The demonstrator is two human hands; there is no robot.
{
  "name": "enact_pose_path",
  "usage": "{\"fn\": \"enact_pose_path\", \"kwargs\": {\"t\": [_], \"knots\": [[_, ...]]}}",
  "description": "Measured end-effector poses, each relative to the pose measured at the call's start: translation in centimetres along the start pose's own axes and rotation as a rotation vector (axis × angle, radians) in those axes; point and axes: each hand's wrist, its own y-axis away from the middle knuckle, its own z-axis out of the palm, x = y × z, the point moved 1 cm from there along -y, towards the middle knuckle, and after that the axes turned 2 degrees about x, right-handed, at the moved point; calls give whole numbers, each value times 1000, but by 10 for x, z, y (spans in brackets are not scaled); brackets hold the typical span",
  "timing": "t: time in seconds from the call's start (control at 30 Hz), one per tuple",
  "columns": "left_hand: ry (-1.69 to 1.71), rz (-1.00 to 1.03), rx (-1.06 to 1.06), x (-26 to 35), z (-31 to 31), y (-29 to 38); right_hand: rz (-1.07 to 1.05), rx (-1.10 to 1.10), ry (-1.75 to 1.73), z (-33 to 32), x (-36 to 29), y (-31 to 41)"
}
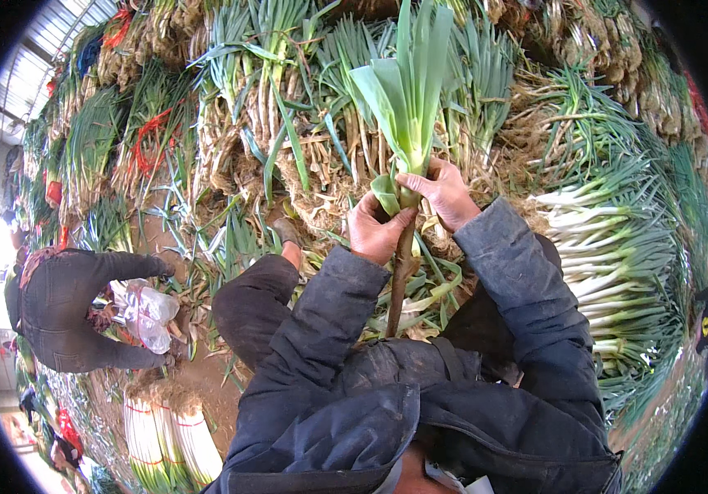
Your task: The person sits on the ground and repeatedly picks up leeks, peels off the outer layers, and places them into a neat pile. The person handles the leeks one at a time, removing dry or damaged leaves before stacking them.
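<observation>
Both my hands are on one large leek [412, 157], held upright before me, its green leaves fanned at the top and its lower stem brown and dirty. My left hand [379, 227] pinches a peeled outer leaf [385, 192] and the stem between thumb and fingers. Just above and to the right, my right hand [439, 192] grips the stem where the leaves begin, with the thumb across it. The stem's lower end reaches down towards my lap. Loose leaves [431, 296] lie beneath it.
Cleaned leeks [595, 265] lie in a row at my right. Untrimmed leeks with dry roots [267, 92] stand ahead. Tied bundles of white-stemmed leeks [172, 438] are at lower left. Another person [64, 309] bends over at the left beside a clear plastic bag [151, 312].
</observation>
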Motion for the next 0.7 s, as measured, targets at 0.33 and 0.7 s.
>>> {"fn": "enact_pose_path", "kwargs": {"t": [0.33, 0.7], "knots": [[-84, 12, 16, -1, 1, 8, 182, 41, -281, -14, 8, -5], [68, -77, -66, 5, 2, -1, 78, 2, -295, -7, -4, 1]]}}
